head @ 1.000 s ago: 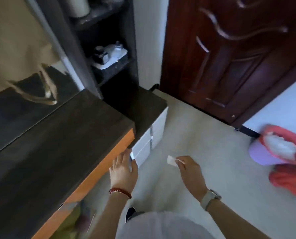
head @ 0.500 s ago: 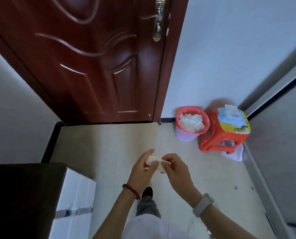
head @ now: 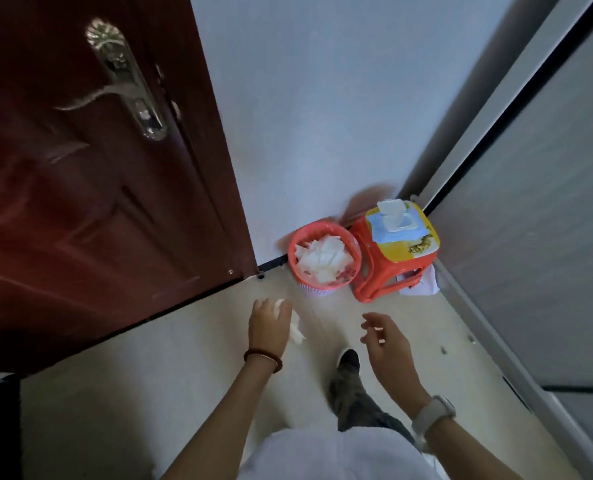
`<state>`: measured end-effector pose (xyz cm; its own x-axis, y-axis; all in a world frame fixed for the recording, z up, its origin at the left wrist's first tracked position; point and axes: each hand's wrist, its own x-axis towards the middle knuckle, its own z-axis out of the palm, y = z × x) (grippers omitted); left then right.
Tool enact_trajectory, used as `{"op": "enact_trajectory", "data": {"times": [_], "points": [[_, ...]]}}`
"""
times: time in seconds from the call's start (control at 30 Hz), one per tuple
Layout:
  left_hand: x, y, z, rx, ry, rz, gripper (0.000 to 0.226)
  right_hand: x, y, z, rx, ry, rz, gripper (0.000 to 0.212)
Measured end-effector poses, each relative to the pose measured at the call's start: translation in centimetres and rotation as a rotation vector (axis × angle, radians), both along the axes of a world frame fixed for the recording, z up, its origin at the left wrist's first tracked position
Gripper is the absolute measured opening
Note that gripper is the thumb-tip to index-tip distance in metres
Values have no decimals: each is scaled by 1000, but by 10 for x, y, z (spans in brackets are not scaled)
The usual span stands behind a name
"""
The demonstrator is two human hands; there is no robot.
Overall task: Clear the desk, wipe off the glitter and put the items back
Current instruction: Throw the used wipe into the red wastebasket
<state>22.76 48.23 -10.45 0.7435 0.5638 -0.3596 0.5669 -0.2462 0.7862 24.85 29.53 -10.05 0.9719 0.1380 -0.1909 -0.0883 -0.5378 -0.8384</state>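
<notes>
Both hands have separated since half a second ago, when they met over the tissue; the view has also closed in on the corner with the basket.

Item: crumpled white used tissue (head: 294,326). Held in the left hand (head: 269,323), whose fingers (head: 281,308) curl round it, a loose end hanging out below the palm. Location: above the floor, near but short of the basket.

Item: right hand (head: 387,341). Holds nothing; fingers loosely curled and slightly apart.

Item: round red plastic waste basket (head: 324,259), standing on the pale floor tiles (head: 149,393), already heaped with white tissues. Touching or just beside it, a red plastic stool (head: 381,271) carrying a yellow-and-blue wet-wipe pack (head: 400,233) with its flap up.

Item: dark red wooden door (head: 80,185), to the left.

Risk, as judged: the basket is nearly full, so a tossed tissue may bounce off the heap or fall short, scattering glitter on the floor. The dangling end could also shed glitter in transit.
</notes>
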Motion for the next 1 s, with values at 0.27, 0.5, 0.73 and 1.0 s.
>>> {"op": "enact_trajectory", "data": {"times": [0.27, 0.5, 0.73, 1.0], "points": [[175, -10, -63, -182, 121, 142, 24, 182, 1, -67, -21, 112, -26, 26], [296, -13, -153, 109, 308, -95, 31, 316, 5, -159, -106, 144, 55, 22], [356, -7, -276, 80, 266, -431, 39, 368, 16, -264, -197, 241, 87, 25], [358, 4, -340, 552, 582, -757, 72, 375, 25, -336, -572, 160, 508, 58]]}}
